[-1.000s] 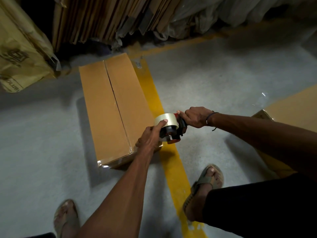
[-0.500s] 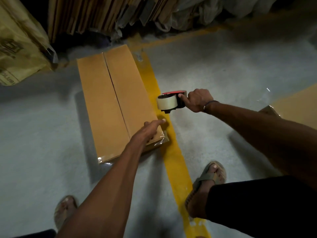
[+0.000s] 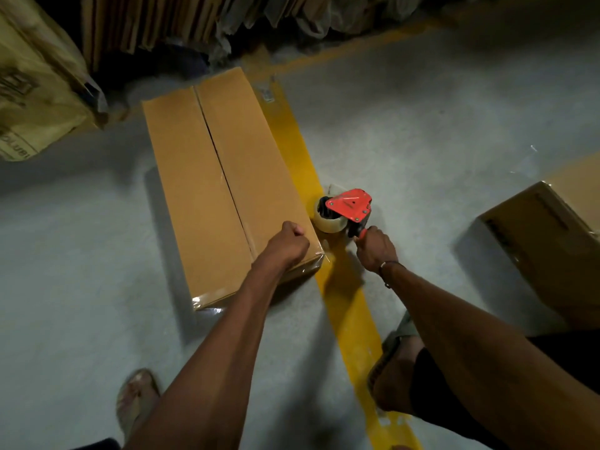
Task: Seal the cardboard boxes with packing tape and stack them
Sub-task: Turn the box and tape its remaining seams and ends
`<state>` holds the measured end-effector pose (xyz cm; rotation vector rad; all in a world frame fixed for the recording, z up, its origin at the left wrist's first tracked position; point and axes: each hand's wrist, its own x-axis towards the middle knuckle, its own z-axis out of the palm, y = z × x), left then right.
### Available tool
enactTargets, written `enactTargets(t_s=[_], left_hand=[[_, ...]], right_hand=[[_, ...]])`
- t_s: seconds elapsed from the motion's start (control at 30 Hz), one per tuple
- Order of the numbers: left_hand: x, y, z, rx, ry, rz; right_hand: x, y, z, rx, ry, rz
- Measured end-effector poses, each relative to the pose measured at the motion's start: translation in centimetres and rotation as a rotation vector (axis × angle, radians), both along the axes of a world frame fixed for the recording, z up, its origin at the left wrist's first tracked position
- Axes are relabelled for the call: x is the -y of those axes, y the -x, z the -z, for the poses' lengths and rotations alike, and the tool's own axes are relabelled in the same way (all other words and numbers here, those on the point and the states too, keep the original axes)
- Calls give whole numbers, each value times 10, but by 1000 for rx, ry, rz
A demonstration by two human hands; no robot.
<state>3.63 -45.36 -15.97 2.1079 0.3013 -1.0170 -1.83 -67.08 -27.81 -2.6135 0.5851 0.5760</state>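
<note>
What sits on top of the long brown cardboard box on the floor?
Only the left hand, curled into a fist at the near right corner of the long brown cardboard box. Shiny clear tape wraps the near edge. Whatever lies under the fist is hidden.

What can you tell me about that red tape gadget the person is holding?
The tape dispenser has a flat red side plate with small screws, a dark inner frame and a roll of clear packing tape on its left. Its handle is gripped by the right hand. It sits low over the yellow floor stripe, right beside the near right corner of the long cardboard box.
</note>
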Motion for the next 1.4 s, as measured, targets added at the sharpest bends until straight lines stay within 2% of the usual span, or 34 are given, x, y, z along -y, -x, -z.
enactTargets(t_s=[0.13,0.33,0.47,0.5,0.53,0.6,0.63,0.7,0.9,1.03,1.07,1.13,1.17,1.2,1.27,1.3,1.33,1.4], left_hand=[[1,-1,0,10,-27,38],[-2,0,-4,18,-39,81],[-2,4,-12,27,-54,101],[-2,6,-14,30,-47,96],[-2,7,-16,36,-42,93],[-2,10,-21,50,-40,102],[-2,11,-22,57,-42,112],[-2,13,-25,62,-47,116],[-3,14,-23,84,-66,115],[-11,14,-18,108,-32,121],[-15,14,-16,118,-11,101],[-29,16,-13,138,55,59],[-38,19,-12,173,90,62],[-49,22,-11,237,116,80],[-70,30,-9,458,114,110],[-81,34,-6,567,84,115],[-91,38,-2,638,42,120],[-108,46,6,665,-19,138]], right_hand=[[-1,6,8,-59,-138,4],[-9,10,4,-143,-276,216],[-29,18,-14,73,-317,377],[-37,21,-21,137,-398,467],[-45,23,-33,154,-576,579],[-66,23,-58,25,-1034,763],[-74,23,-67,-12,-1191,814],[-87,23,-79,21,-1339,841],[-96,25,-67,89,-1529,937],[-94,22,-43,32,-1407,929],[-92,21,-51,0,-1296,897],[-88,18,-67,27,-830,801],[-86,15,-75,125,-618,780],[-85,11,-82,279,-547,752],[-86,3,-89,538,-551,549],[-89,-2,-94,596,-572,409],[-92,-5,-98,603,-599,257],[-104,-11,-104,509,-628,-46]])
